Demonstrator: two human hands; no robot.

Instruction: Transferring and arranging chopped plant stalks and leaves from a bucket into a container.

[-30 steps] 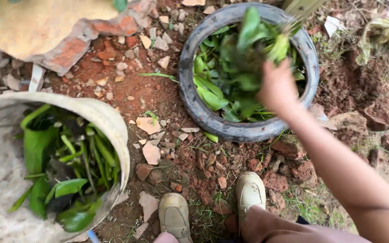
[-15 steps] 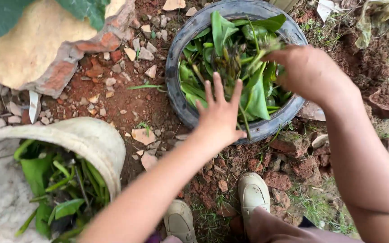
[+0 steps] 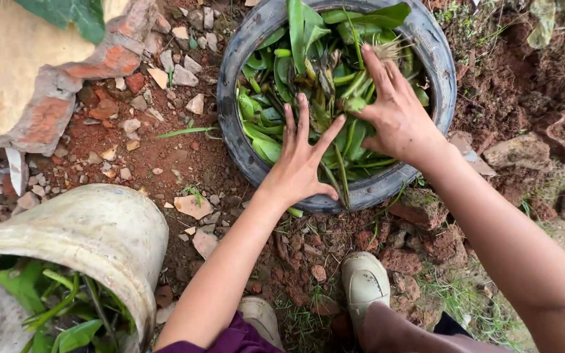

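- You are looking straight down at a round pot made from an old tyre (image 3: 243, 157), sitting on red, stony ground (image 3: 165, 150); everything here is placed in relation to that pot.
- The pot is packed with green leaves and stalks (image 3: 276, 72), which fill it up to the rim.
- Your left hand (image 3: 302, 160) lies flat on the leaves at the near edge of the pot, fingers spread wide and gripping nothing.
- Your right hand (image 3: 397, 114) rests on the leaves toward the pot's right side, also flat with fingers splayed and empty.
- The step in hand looks like pressing the leaves down into the pot. The next move likely calls for even downward pressure with both palms, keeping stray stalks inside the rim.
- Below and to the left of the pot lies a pale bucket (image 3: 99, 235) on its side, with more green leaves (image 3: 47, 301) inside.
- Your pale shoes (image 3: 364, 281) stand on the ground just below the pot.
- Compared with half a second ago, your right hand has come down from a closed hold on a bunch of leaves to lie flat, and your left hand has reached further in over the rim.
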